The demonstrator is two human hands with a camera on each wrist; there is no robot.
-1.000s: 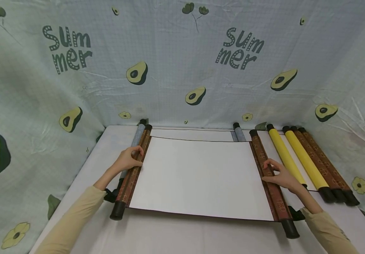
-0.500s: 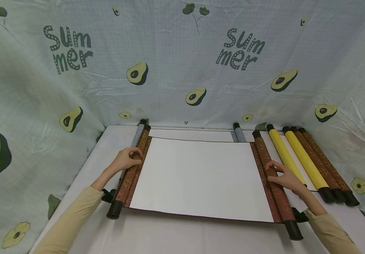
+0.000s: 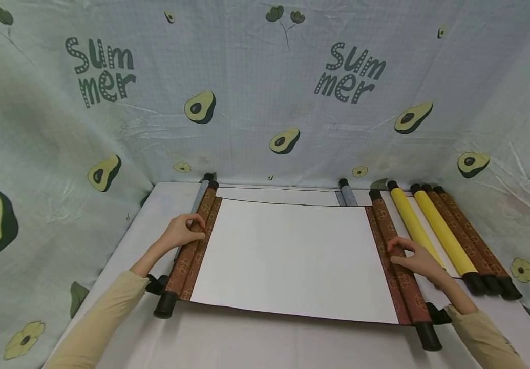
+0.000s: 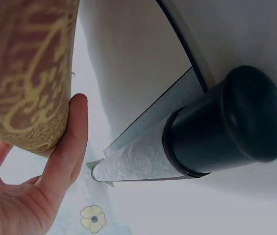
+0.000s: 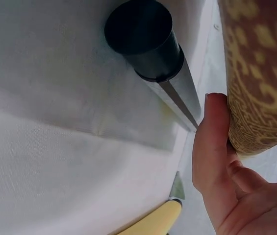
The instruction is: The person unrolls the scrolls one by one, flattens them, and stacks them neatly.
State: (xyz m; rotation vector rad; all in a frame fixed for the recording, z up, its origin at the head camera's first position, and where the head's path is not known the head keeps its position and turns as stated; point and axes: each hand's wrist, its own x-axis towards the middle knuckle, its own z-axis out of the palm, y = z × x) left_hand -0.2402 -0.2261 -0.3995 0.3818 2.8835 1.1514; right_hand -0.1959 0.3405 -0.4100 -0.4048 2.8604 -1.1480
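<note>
A hanging scroll is held up by both hands, its white sheet (image 3: 297, 261) stretched between two brown patterned rollers with black end caps. My left hand (image 3: 179, 231) grips the left roller (image 3: 183, 266), thumb and fingers curled round it. On the other side my right hand (image 3: 417, 260) grips the right roller (image 3: 412, 294) likewise. The wrist views show the brown roller (image 4: 28, 63) raised above a grey-blue scroll (image 4: 133, 154) that lies on the table. That lower scroll is mostly hidden by the brown one in the head view.
To the right lie a partly unrolled scroll with yellow rollers (image 3: 444, 233) and brown patterned rollers (image 3: 472, 233) beside them. The white table (image 3: 255, 341) meets a hanging cloth (image 3: 246, 143) printed with avocados at the back.
The two brown rollers have moved slightly apart, left one leftward and right one rightward. Wider brown strips show beside the white sheet. Both hands have kept their grip.
</note>
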